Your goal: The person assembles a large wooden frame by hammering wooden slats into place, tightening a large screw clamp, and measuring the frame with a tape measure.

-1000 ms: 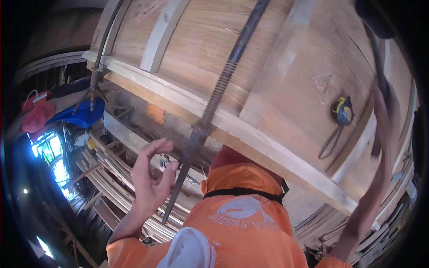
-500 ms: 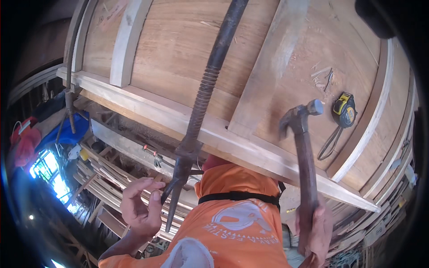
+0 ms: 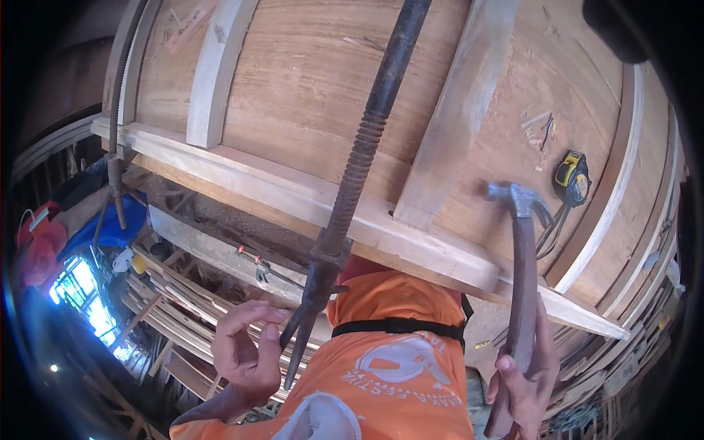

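Note:
My left hand (image 3: 249,352) is beside the lower end of a dark iron bar clamp (image 3: 341,213). Its fingers are loosely curled, with a gap between thumb and forefinger. The thumb is up against, or very near, the clamp's slanting handle prong (image 3: 293,323); I cannot tell whether they touch. The clamp's threaded screw crosses the edge of a wooden panel frame (image 3: 293,172). On the right, my right hand (image 3: 524,381) is closed round the wooden handle of a claw hammer (image 3: 522,286). The hammer stands head up in front of the frame's edge, claw pointing right.
A yellow and black tape measure (image 3: 572,180) lies on the panel near wood chips and a nail-like piece (image 3: 546,132). Another clamp (image 3: 116,169) grips the frame at far left. Stacked timber strips (image 3: 165,301) and a small red-tipped clamp (image 3: 262,271) are below the frame.
The hammer has turned in my right hand, its claw swinging from left to right. My left hand stays by the clamp prong. The whole view has shifted slightly.

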A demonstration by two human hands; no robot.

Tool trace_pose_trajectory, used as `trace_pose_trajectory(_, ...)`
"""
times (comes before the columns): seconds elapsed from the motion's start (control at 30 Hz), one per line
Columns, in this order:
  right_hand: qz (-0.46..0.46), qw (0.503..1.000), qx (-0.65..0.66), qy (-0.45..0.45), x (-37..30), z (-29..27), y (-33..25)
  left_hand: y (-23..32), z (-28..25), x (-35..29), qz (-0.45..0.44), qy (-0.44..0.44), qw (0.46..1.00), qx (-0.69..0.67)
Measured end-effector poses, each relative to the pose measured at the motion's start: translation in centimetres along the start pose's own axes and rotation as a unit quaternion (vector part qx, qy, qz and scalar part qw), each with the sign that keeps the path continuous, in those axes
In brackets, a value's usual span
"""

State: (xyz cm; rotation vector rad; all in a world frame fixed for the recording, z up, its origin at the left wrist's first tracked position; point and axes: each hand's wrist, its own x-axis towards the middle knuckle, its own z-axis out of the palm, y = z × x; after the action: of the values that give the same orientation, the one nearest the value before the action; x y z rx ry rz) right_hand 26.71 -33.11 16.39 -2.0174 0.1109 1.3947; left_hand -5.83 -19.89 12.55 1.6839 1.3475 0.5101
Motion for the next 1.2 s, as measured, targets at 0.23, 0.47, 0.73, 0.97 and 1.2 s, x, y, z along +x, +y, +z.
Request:
trace_pose_trajectory(0.23,0.019,0.998,-0.026,-0.062,-0.3,0.2,0.6,0.8,0.0,0.7,-0.012,-0.052,0.999,0.000)
trace_pose_trajectory(0.47,0.005,0.995,-0.038,-0.097,-0.4,-1.0,1.4,1.1,0.1,0.9,-0.024,-0.048,0.999,0.002)
trace_pose_trajectory(0.73,0.034,0.999,0.019,-0.037,-0.1,-2.3,0.7,0.7,0.2,0.8,-0.012,-0.045,0.999,-0.013)
trace_pose_trajectory(0.97,-0.100,0.994,-0.048,0.005,3.1,-1.1,-0.4,0.9,0.1,0.5,-0.007,-0.018,1.000,0.002)
trace_pose_trajectory(1.2,-0.368,0.880,-0.283,0.103,9.8,-1.6,-1.5,1.6,0.1,1.3,-0.069,-0.039,0.987,-0.137)
